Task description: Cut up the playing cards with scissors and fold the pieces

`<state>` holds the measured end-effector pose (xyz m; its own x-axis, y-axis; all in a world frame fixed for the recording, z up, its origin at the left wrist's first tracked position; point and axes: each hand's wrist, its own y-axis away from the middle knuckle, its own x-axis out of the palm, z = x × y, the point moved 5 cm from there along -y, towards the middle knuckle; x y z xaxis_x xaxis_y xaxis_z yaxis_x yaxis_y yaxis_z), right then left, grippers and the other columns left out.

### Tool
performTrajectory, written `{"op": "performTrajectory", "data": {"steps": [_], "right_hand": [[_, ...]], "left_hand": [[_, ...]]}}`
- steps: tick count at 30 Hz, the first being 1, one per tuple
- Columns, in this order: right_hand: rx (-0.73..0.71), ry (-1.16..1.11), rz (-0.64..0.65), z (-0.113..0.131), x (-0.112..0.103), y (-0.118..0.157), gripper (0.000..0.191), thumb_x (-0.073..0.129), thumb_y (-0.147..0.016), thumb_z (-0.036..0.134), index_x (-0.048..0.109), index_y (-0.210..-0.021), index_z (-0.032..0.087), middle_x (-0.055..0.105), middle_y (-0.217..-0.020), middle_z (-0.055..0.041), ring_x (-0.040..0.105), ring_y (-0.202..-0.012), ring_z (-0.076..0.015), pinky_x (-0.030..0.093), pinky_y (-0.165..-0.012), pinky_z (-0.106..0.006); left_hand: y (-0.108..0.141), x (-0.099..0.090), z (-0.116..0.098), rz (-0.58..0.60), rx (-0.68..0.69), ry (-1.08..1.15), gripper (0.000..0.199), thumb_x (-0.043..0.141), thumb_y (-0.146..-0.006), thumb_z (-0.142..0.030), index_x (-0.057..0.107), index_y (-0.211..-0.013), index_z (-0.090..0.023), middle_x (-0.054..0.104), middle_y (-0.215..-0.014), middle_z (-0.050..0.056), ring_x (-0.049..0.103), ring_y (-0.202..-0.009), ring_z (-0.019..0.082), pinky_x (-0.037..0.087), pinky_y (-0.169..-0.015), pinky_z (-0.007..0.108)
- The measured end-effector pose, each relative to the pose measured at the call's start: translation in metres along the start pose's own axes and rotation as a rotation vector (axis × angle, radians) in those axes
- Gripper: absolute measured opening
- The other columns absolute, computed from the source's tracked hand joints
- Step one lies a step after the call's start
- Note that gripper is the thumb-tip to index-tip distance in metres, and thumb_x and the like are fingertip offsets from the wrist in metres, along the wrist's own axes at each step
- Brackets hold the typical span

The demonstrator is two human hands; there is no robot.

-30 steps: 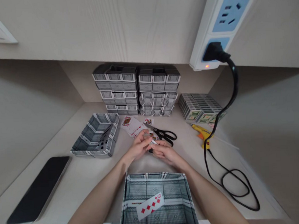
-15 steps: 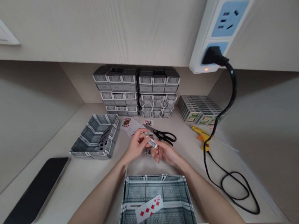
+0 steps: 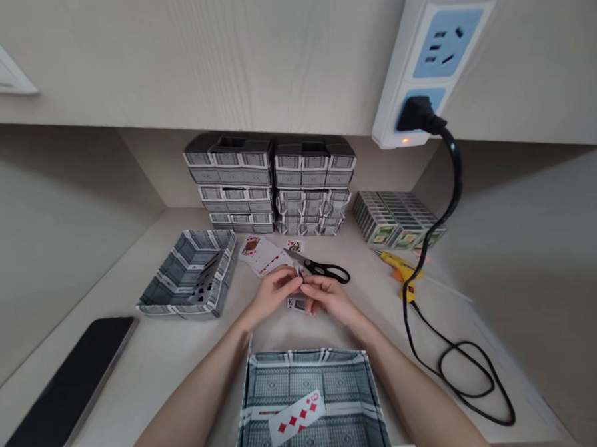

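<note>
My left hand [image 3: 275, 293] and my right hand [image 3: 331, 298] meet above the desk, fingertips pinched together on a small piece of playing card [image 3: 299, 269]. Mostly hidden by the fingers, it appears bent or edge-on. Just beyond the hands, black-handled scissors [image 3: 325, 269] lie beside several loose playing cards [image 3: 265, 255]. Under my fingers a cut card piece with a K [image 3: 295, 304] shows in part. Nearest me stands an open box made of playing cards [image 3: 369, 380], with a cut nine of diamonds [image 3: 297, 418] lying inside.
Left are another card box [image 3: 155, 310] with cards in it and a black phone [image 3: 69, 385]. Stacked card boxes [image 3: 233, 167] stand at the back. Right are packed card decks [image 3: 398, 218], a yellow glue gun [image 3: 401, 268] and its looping black cable [image 3: 456, 175], plugged into a power strip [image 3: 427, 56].
The small card piece has turned from showing its patterned back to standing nearly edge-on. My fingertips have drawn closer together around it. The view has shifted slightly.
</note>
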<state>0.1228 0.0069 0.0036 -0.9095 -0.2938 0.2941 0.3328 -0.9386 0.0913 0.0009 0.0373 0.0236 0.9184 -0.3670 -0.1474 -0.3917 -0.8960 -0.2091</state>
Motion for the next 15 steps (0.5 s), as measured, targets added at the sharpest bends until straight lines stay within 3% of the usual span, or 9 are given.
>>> {"op": "performTrajectory", "data": {"steps": [4, 9, 15], "right_hand": [[0.011, -0.021, -0.009, -0.002, 0.002, 0.000, 0.035, 0.063, -0.070, 0.043, 0.057, -0.086, 0.013, 0.061, -0.050, 0.0015, 0.055, -0.037, -0.0104, 0.039, -0.036, -0.018], [0.012, -0.187, -0.034, -0.003, 0.000, 0.001, 0.030, 0.062, -0.072, 0.042, 0.052, -0.079, 0.015, 0.064, -0.058, -0.0005, 0.056, -0.039, -0.0098, 0.040, -0.037, -0.018], [0.094, -0.337, -0.023, -0.003, -0.003, 0.002, 0.025, 0.067, -0.070, 0.034, 0.057, -0.076, 0.013, 0.064, -0.060, -0.0019, 0.059, -0.047, -0.0110, 0.043, -0.041, -0.019]], "left_hand": [[-0.001, -0.002, 0.003, 0.017, -0.028, 0.012, 0.028, 0.056, -0.075, -0.040, 0.062, -0.069, -0.013, 0.055, -0.068, 0.001, 0.049, -0.068, 0.012, 0.039, -0.064, 0.024], [-0.002, -0.003, 0.006, 0.014, -0.104, 0.110, 0.031, 0.058, -0.072, -0.042, 0.062, -0.062, -0.013, 0.053, -0.062, 0.001, 0.046, -0.062, 0.012, 0.036, -0.059, 0.023], [0.000, 0.002, 0.014, 0.062, -0.200, 0.244, 0.030, 0.063, -0.068, -0.042, 0.064, -0.072, -0.012, 0.057, -0.066, 0.002, 0.048, -0.062, 0.012, 0.037, -0.059, 0.023]]}}
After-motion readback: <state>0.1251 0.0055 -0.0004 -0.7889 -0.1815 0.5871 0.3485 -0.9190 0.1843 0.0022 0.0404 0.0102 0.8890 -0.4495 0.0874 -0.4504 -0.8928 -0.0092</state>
